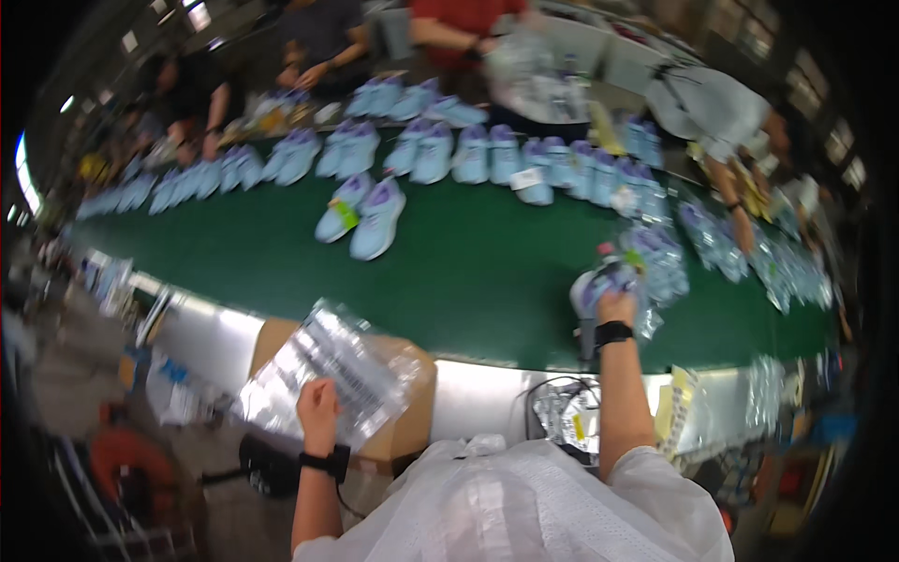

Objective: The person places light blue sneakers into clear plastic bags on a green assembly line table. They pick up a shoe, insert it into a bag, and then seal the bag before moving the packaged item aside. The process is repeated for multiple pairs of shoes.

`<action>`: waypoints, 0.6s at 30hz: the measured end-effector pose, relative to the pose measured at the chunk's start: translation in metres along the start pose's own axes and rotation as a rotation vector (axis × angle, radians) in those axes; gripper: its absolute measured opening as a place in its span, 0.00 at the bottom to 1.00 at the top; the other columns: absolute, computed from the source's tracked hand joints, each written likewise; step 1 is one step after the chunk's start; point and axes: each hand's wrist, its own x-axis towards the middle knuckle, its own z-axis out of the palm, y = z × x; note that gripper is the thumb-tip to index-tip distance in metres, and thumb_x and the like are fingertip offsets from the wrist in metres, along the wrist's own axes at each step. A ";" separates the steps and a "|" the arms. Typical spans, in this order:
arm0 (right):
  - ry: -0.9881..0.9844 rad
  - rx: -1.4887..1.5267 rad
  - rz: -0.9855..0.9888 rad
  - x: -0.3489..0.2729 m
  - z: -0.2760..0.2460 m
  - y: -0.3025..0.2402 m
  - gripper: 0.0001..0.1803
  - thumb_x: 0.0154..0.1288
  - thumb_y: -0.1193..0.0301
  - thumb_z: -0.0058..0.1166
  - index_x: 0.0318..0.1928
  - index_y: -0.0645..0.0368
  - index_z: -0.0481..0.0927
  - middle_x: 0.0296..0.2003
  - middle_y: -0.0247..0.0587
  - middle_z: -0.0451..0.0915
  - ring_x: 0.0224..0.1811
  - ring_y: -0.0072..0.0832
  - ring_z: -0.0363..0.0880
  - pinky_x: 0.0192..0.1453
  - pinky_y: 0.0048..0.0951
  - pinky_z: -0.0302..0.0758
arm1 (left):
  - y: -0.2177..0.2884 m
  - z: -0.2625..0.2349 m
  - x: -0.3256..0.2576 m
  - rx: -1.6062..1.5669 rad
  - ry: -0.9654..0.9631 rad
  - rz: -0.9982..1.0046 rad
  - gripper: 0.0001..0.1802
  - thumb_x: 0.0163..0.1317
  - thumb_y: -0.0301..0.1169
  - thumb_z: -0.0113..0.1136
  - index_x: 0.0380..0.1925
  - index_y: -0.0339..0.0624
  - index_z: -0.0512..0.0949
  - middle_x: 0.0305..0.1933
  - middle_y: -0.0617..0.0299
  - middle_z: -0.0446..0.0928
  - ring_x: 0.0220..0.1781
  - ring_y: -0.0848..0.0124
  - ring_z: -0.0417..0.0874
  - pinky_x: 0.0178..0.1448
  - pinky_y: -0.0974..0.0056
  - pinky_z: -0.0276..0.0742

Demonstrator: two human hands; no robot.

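My left hand is closed at the near edge of a clear plastic bag, which spreads out over a cardboard box. My right hand reaches out over the green conveyor belt and grips a light blue and purple shoe; blur and my fingers hide part of it. A small pink piece shows just above that hand, and I cannot make out what it belongs to. Beyond it lie shoes in clear bags. Apart on the belt stands a pair of light blue shoes, one with a green tag.
Rows of light blue shoes line the belt's far side, with bagged ones at the right. Several people work across the belt; one person's arm reaches in. Below the near edge are the cardboard box and yellow paper.
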 end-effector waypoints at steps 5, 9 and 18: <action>-0.362 0.979 0.064 -0.008 0.081 -0.079 0.09 0.64 0.69 0.46 0.41 0.59 0.75 0.33 0.33 0.76 0.35 0.19 0.73 0.40 0.22 0.72 | -0.022 -0.050 -0.004 0.054 0.327 -0.062 0.08 0.59 0.27 0.54 0.38 0.36 0.73 0.30 0.63 0.73 0.26 0.78 0.73 0.30 0.71 0.73; -0.866 0.512 -0.419 -0.164 0.156 -0.111 0.08 0.65 0.66 0.48 0.34 0.58 0.73 0.26 0.29 0.71 0.24 0.15 0.64 0.27 0.18 0.63 | -0.080 -0.108 -0.017 0.291 0.639 -0.032 0.13 0.54 0.27 0.57 0.40 0.36 0.73 0.39 0.55 0.71 0.36 0.68 0.75 0.41 0.65 0.72; -1.217 -0.382 -1.318 -0.420 0.267 -0.030 0.17 0.45 0.60 0.63 0.28 0.60 0.76 0.32 0.45 0.74 0.39 0.43 0.72 0.41 0.41 0.70 | -0.153 -0.148 -0.042 -0.127 0.767 -0.573 0.41 0.50 0.46 0.64 0.57 0.33 0.60 0.59 0.46 0.63 0.58 0.61 0.68 0.58 0.57 0.62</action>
